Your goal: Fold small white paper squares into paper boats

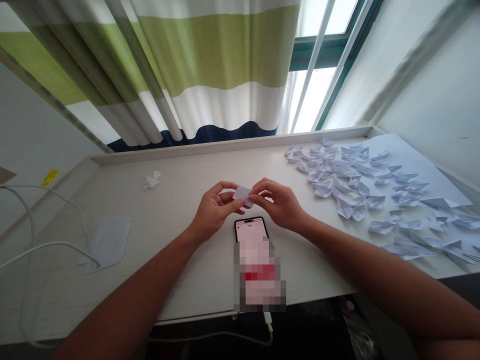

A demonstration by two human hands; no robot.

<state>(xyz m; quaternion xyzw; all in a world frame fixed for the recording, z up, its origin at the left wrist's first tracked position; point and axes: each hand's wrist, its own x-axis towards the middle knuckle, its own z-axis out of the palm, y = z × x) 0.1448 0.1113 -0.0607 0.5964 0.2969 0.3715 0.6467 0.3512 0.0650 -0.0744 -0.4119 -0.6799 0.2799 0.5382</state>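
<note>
Both hands on the paper here, right in the middle of the desk! The left hand (214, 207) pinches the small folded paper (242, 192) from the left, thumb along its near edge, forefinger up at the far left corner, the other fingers curled loosely behind. And the right hand (279, 204) is in from the other side, thumb and forefinger closed together on the right edge, the rest of the fingers bent. So it's a two-sided grip, fingertips clamped with just the paper between them, and the paper is up above the white desk (180, 200).

Directly on the near side of the hands lies the phone (252, 231), screen up, much of it pixelated, a white cable (268, 320) at its near end. Over to the right, what a crowd: folded paper boats (337, 172) packed close together, spreading from the far edge to the near right, some on a large white sheet (397, 150). The right forearm (348, 250) cuts across just on the near side of them. Far left, a crumpled white tissue (152, 180); nearer on the left, a flat white piece (110, 242) with a cable lying over it. Behind it all, a striped curtain (225, 50) hangs beside the bright window (315, 90).
</note>
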